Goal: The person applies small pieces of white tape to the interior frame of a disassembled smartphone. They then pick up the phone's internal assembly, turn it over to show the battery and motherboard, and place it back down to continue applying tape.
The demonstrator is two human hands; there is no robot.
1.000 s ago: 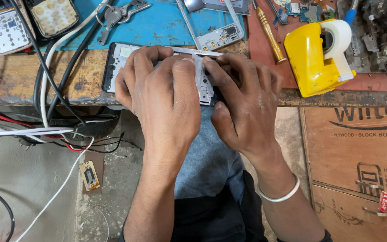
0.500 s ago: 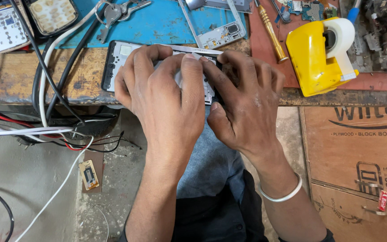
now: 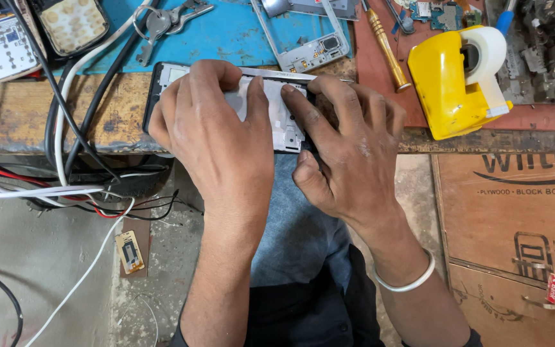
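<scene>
An opened phone body (image 3: 277,109) with a black frame and grey inner plate lies at the front edge of the wooden workbench (image 3: 14,119). My left hand (image 3: 216,138) lies over its left and middle part, fingers pressed down on it. From the right, my right hand (image 3: 345,144) grips the phone, with the index finger on the grey plate and the thumb under the near edge. Most of the phone is hidden beneath both hands.
A yellow tape dispenser (image 3: 454,80) stands at the right. A spare phone frame (image 3: 306,32), a screwdriver (image 3: 387,48) and keys (image 3: 168,19) lie on the blue mat (image 3: 226,38). Cables (image 3: 59,148) hang at the left. A plywood board (image 3: 515,238) sits lower right.
Both hands stay on the phone; the fingers have shifted slightly over the grey plate. The phone has not moved.
</scene>
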